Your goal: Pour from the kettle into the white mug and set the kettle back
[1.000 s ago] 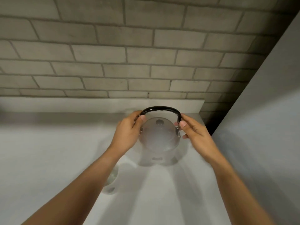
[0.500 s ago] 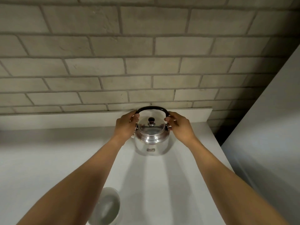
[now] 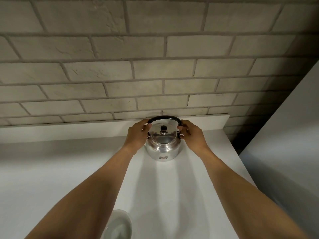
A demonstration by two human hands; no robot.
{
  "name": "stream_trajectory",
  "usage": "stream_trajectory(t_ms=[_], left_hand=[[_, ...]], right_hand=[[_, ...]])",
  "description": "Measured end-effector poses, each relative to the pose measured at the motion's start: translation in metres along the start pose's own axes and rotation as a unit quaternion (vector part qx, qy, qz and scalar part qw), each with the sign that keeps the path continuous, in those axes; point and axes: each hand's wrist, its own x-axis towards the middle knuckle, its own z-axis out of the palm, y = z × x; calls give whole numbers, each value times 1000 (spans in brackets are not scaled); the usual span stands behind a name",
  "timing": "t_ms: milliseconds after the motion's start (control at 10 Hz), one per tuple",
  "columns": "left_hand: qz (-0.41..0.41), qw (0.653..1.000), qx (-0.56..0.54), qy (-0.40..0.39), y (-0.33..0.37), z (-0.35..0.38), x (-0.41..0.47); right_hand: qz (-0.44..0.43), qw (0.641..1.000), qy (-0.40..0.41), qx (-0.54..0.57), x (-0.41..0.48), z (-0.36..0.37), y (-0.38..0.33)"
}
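Fingers [image 3: 149,125] of left hand [image 3: 137,135] and right hand [image 3: 192,134] curled around ends of black handle [image 3: 164,117]. Steel kettle [image 3: 162,146] upright on white counter [image 3: 69,169], near pale brick wall [image 3: 146,75]. White mug [image 3: 119,226] at near edge. Grey panel [image 3: 284,144] at right.

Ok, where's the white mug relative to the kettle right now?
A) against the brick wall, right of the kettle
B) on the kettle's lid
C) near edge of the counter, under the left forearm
C: the white mug sits at the bottom of view beside the left forearm, well nearer than the kettle.
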Motion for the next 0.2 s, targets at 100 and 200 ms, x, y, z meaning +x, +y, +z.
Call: stream_trajectory(t_ms=[100, 200], left_hand=[[-3, 1000, 12, -9, 2, -2, -5], [5, 997, 69, -22, 6, -2, -7]], right_hand=[[-6, 1000, -1, -8, -4, -1, -1], [-34, 996, -3, -86, -6, 3, -1]])
